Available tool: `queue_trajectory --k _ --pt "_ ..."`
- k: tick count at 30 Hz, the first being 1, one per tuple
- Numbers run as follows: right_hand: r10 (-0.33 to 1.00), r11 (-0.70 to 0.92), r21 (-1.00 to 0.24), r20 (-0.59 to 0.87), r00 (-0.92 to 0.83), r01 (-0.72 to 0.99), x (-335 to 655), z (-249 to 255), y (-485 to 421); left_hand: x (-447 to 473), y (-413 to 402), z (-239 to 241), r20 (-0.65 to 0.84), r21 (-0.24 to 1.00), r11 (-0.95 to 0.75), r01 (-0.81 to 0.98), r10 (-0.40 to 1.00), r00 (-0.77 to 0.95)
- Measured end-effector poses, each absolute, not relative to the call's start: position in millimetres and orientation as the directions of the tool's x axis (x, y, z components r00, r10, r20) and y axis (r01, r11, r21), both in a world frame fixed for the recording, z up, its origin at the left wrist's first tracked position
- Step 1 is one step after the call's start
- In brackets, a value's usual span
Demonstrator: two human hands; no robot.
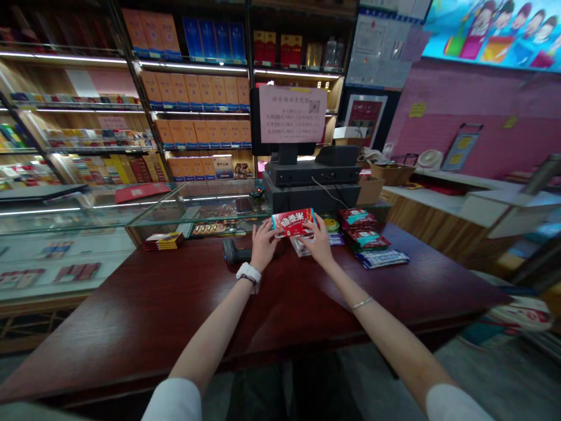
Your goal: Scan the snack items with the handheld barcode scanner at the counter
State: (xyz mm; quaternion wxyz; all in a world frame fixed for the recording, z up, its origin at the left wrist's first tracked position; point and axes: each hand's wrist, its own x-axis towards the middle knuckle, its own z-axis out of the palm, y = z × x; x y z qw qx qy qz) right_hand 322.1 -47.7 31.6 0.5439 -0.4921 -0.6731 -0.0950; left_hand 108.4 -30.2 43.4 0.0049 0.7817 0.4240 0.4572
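Observation:
A red snack box (293, 223) with white lettering is held up above the far part of the dark red counter (184, 316). My left hand (264, 242) grips its left end, and my right hand (319, 241) grips its right end. Beneath the box, partly covered by my right hand, lies a pale packet (300, 248). A black barcode scanner (235, 252) rests just left of my left hand. To the right of my right hand, red snack bags (364, 238) are stacked, with blue-and-white packets (383, 258) in front of them.
A cash register monitor (287, 120) with a pink sign stands behind, on a black cash drawer (309, 196). Glass display cases (87, 251) border the counter at the left. Yellow-and-red packets (163, 241) lie at the counter's far left. Shelves of boxes (197, 90) line the back wall.

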Motion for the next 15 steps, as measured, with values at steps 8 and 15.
queue_trajectory --k 8,15 --pt "0.566 0.459 -0.482 0.806 0.172 0.746 359.5 27.2 -31.1 151.3 -13.5 41.8 0.712 0.416 -0.665 0.620 0.662 0.233" --pt "0.591 0.461 -0.541 0.779 0.211 0.704 379.0 18.5 -7.7 177.9 1.0 36.4 0.676 0.497 -0.638 0.589 0.710 0.198"
